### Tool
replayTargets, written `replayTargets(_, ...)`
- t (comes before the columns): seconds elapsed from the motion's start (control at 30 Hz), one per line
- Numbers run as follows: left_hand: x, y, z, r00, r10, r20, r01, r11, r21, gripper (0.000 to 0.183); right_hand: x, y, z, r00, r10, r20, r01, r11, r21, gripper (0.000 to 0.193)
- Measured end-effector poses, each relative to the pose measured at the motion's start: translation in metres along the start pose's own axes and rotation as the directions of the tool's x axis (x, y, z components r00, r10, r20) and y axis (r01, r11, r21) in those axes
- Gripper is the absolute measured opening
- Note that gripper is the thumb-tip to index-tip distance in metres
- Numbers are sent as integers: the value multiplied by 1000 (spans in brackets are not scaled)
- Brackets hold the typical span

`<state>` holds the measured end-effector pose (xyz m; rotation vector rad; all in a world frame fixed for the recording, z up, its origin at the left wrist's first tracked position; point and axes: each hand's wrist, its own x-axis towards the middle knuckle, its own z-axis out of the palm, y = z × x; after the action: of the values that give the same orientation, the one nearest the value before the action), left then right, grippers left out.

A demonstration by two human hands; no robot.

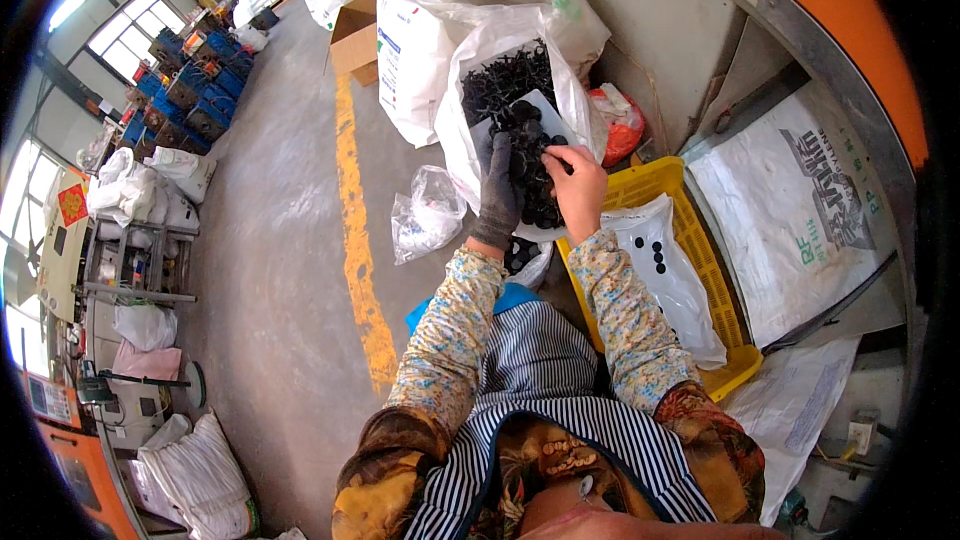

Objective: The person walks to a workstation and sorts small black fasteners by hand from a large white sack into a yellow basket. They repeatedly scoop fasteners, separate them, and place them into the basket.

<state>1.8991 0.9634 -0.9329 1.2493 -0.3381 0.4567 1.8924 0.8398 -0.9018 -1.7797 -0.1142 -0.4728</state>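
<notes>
My left hand (499, 198), in a dark grey glove, lies along the left side of a heap of black round plastic pieces (538, 202). Its visible fingers are stretched out; some merge with the dark heap, so contact is hard to see. My bare right hand (578, 186) is at the heap's right side, thumb and fingers closed on a small black piece. Under the pieces is a white tray or sheet (553, 121), resting at the mouth of a large white sack (458, 136). Black branching plastic scraps (505, 77) fill the sack behind it.
To the right stands a yellow basket (742, 365) with a white bag (672, 285) bearing several black discs. A clear plastic bag (428, 215) lies on the floor beside a yellow line (356, 230). Behind are a cardboard box (357, 32) and a red bag (622, 124); machine panels bound the right.
</notes>
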Motion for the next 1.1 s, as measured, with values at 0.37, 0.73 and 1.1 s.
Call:
replayTargets(0.37, 7, 17, -6, 966, 80, 247, -208, 806, 554, 43, 4, 15, -5, 970, -240, 32, 242, 963, -117, 12)
replayTargets(0.73, 10, 47, -15, 845, -395, 360, 523, 749, -406, 49, 35, -4, -33, 808, -583, 83, 582, 770, -260, 44)
replayTargets(1.1, -5, 52, -17, 763, -538, 358, 646, 644, -409, 37, 38, 19, -39, 933, 160, 323, -238, 947, 217, 10)
